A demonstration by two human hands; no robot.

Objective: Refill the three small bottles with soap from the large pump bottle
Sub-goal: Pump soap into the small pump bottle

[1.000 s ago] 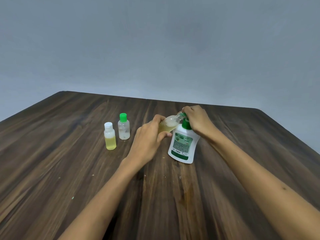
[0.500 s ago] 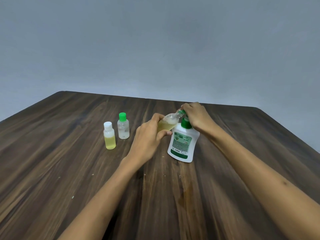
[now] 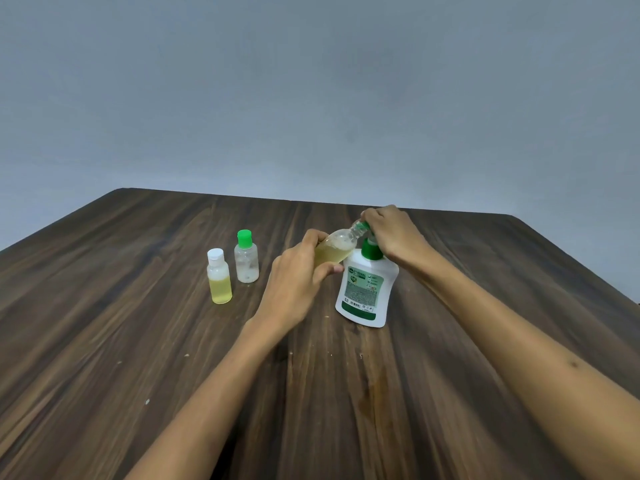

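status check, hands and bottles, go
Left hand grips tilted clear small bottle at the nozzle. Right hand on white pump bottle's green pump. Nothing in the way.

There were three small bottles. One small bottle with a white cap stood left of the middle of the frame and had yellow soap in it. One small bottle with a green cap stood just beside it and looked almost empty. One small tilted bottle was near the middle, partly full of yellow soap. There was one big white pump bottle just right of the middle. There were two hands, the left hand and the right hand. There was one brown table.
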